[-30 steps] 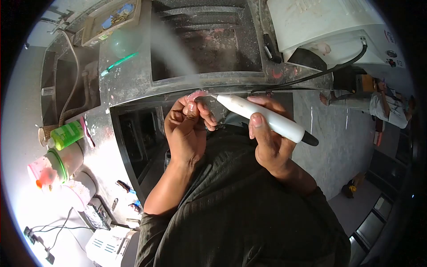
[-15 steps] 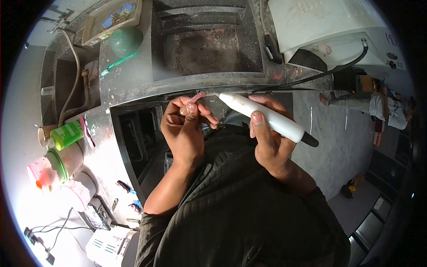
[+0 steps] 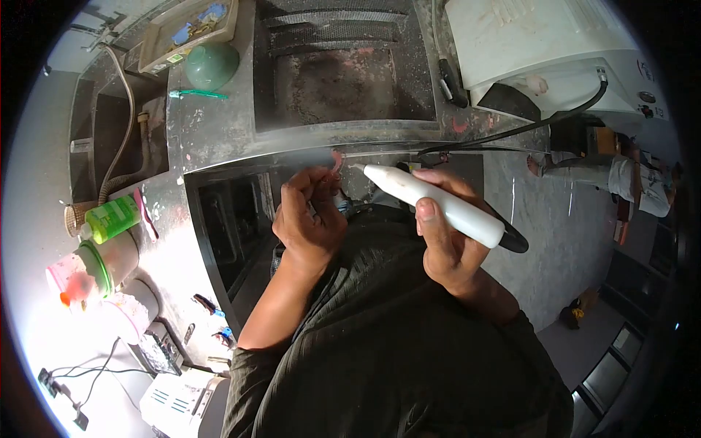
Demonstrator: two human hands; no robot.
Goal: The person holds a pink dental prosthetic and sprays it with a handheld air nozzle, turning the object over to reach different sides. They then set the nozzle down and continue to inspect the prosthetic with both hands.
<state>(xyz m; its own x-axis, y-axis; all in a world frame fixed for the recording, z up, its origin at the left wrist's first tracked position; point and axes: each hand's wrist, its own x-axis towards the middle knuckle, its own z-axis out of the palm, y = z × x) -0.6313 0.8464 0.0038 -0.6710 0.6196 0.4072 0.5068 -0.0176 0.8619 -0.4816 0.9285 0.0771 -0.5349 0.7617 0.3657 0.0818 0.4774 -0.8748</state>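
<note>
My left hand (image 3: 310,219) is closed, pinching a small curved pink piece (image 3: 336,160) that sticks up above the fingertips. Its lower part is hidden by my fingers. In my right hand (image 3: 453,237) lies a thick white handpiece (image 3: 434,203) with a black rear end, the thumb pressed along its side. A thin tip at its narrow front points left toward the pink piece, with a small gap between them. Both hands are held over my lap, just in front of the worktop edge (image 3: 307,139).
Beyond the hands is a dusty recessed bay (image 3: 336,87). A green bowl (image 3: 212,67) and a toothbrush (image 3: 201,94) lie left of it; a white machine (image 3: 540,51) with a black hose (image 3: 555,117) stands right. A green bottle (image 3: 113,219) sits at left. Another person (image 3: 621,179) is far right.
My left hand has turned, so the pink piece now stands more upright and its fingers curl more. The handpiece has shifted slightly right and down. The view has moved a little.
</note>
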